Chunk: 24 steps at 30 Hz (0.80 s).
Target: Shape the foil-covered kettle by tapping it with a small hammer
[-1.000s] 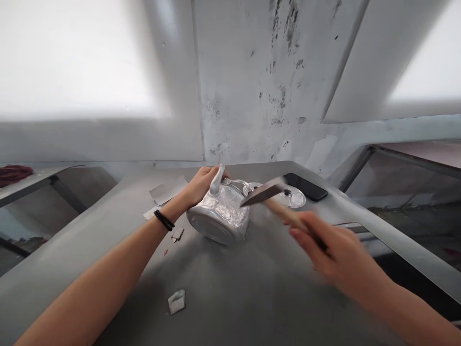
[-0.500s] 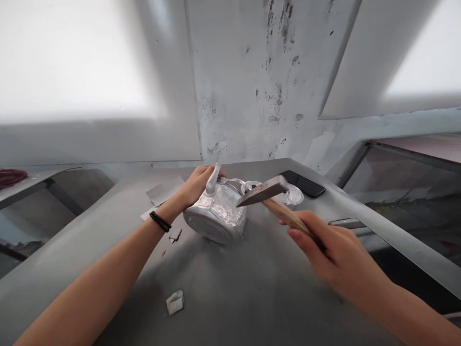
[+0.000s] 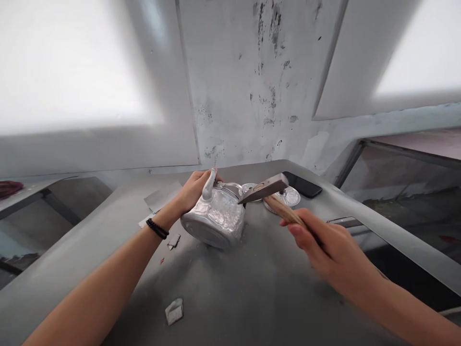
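Right hand (image 3: 324, 242) crept forward, fist closed round the hammer (image 3: 264, 188). Left hand (image 3: 193, 190) clamps the kettle (image 3: 216, 218) near its spout; a glancing blow could hit it

the kettle (image 3: 214, 218) lies tipped on the table (image 3: 252, 288), near its middle, base toward the person. the left hand (image 3: 192, 190) grips it at its far left side, by the spout. right of the kettle, the right hand (image 3: 324, 245) holds the hammer (image 3: 281, 207), whose head is at the kettle's upper right edge. a lid (image 3: 290, 197) lies behind the hammer, and a phone (image 3: 304, 185) behind the lid. a sheet (image 3: 160, 198) lies left of the left hand, and a scrap (image 3: 175, 311) lies before the kettle.
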### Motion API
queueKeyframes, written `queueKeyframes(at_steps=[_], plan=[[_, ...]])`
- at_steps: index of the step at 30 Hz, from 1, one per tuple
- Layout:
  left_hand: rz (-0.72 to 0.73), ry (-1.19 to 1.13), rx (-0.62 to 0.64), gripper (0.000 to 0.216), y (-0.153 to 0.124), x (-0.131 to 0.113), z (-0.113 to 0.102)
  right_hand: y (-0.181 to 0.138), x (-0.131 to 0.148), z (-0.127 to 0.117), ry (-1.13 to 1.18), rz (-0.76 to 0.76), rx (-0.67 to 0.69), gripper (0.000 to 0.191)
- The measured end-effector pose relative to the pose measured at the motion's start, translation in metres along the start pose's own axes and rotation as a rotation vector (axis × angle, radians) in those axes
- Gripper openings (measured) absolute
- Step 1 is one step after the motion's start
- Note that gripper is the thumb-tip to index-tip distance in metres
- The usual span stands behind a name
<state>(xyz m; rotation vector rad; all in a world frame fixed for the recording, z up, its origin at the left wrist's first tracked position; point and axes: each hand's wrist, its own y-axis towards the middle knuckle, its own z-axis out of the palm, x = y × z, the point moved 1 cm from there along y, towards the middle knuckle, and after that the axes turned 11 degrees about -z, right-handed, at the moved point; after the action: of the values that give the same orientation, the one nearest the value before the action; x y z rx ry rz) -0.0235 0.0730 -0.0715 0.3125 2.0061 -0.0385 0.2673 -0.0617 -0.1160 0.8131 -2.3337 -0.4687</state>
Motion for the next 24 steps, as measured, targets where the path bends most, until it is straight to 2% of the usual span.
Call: queueKeyframes(at_steps=[4, 8, 11, 15, 19, 22, 24], plan=[[0.009, 0.008, 0.002, 0.054, -0.0003, -0.0021, 0.0005, 0.0009, 0.0004, -0.0003, -0.040, -0.004, 0.080, 0.031], [0.012, 0.012, 0.009, 0.055, -0.0006, -0.0032, 0.0010, 0.0010, 0.0011, -0.0015, -0.017, -0.006, -0.002, 0.033], [0.009, 0.023, 0.009, 0.056, -0.0011, -0.0029, 0.0006, 0.0017, 0.0010, -0.0004, -0.049, -0.026, 0.057, 0.031], [0.011, 0.034, 0.003, 0.055, -0.0021, -0.0026, -0.0001, 0.0013, -0.0010, -0.0002, -0.061, -0.035, -0.002, 0.031], [0.015, 0.046, 0.004, 0.055, -0.0018, -0.0023, -0.0008, -0.0024, -0.0029, 0.0002, -0.118, -0.075, 0.025, 0.030], [0.011, 0.043, 0.014, 0.055, -0.0013, -0.0019, -0.0012, -0.0047, -0.0036, -0.0006, -0.114, -0.111, -0.073, 0.026], [0.015, 0.045, 0.025, 0.055, -0.0016, -0.0022, -0.0010, -0.0048, -0.0044, -0.0002, -0.117, -0.108, -0.078, 0.027]])
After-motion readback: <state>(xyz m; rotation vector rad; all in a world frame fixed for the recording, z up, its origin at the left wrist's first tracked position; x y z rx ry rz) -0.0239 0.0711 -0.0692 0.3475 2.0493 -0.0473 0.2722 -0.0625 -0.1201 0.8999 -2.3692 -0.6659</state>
